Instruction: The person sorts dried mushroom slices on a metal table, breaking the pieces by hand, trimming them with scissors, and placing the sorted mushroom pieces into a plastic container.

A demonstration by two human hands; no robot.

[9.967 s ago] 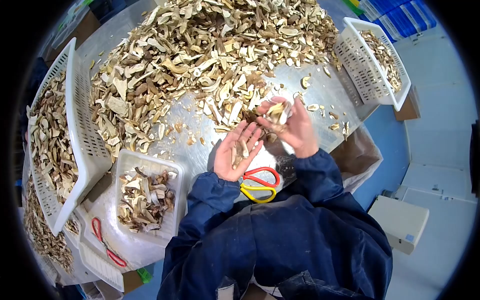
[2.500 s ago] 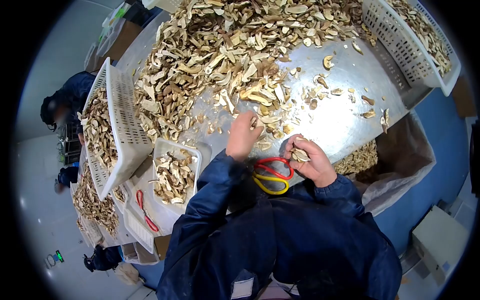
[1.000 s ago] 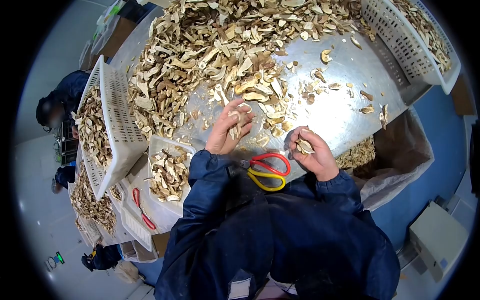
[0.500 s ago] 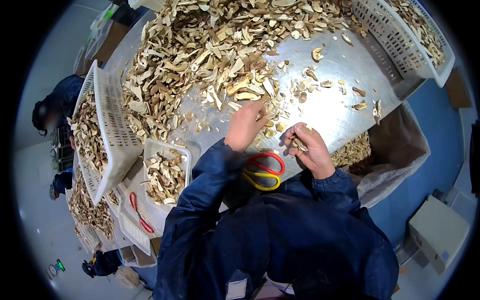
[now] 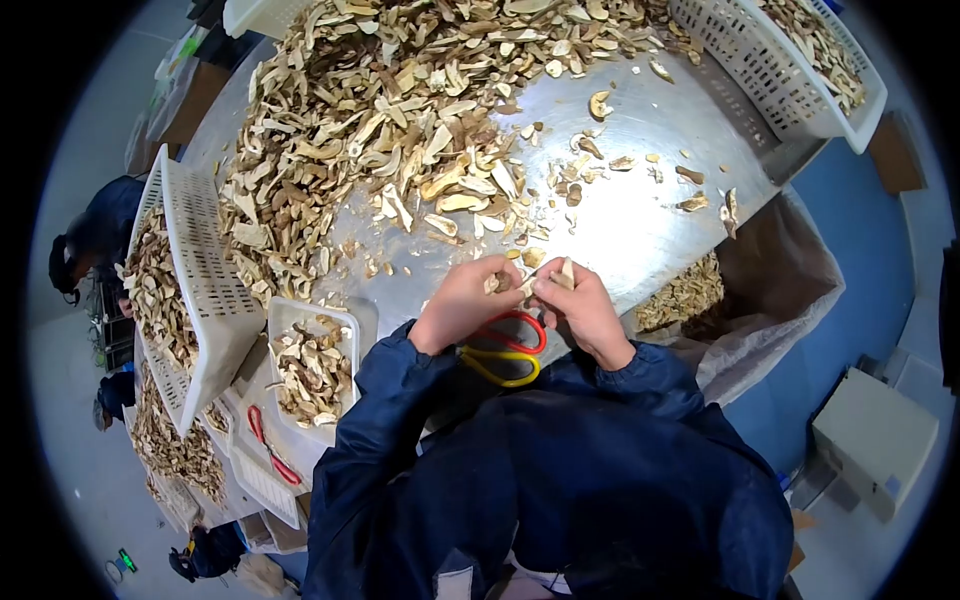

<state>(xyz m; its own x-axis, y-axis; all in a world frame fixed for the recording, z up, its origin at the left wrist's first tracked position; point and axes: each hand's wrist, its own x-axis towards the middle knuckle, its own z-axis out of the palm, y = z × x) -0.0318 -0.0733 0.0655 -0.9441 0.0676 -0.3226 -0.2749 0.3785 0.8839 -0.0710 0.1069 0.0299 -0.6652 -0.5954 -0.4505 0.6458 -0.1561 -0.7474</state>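
My left hand (image 5: 468, 302) is closed around dried mushroom slices, their ends showing at its fingertips. Close beside it, my right hand (image 5: 583, 308) pinches pale slices between thumb and fingers. The fingertips of both hands nearly meet over the metal table (image 5: 630, 215). Just below them lie scissors with one red and one yellow handle (image 5: 505, 367). A large heap of sliced dried mushrooms (image 5: 350, 130) spreads beyond my hands. To the left of my left sleeve sits a small white tray (image 5: 354, 345) holding more slices.
White perforated baskets of slices stand at the left (image 5: 215, 270) and upper right (image 5: 775, 75). Red-handled scissors (image 5: 270, 445) lie at lower left. A lined box (image 5: 780, 290) with slices is below the table's right edge. Other people in dark clothing (image 5: 105, 225) are at far left.
My left hand has come back from the edge of the heap toward my right hand, and their fingertips are now close together. The whole view has shifted slightly.
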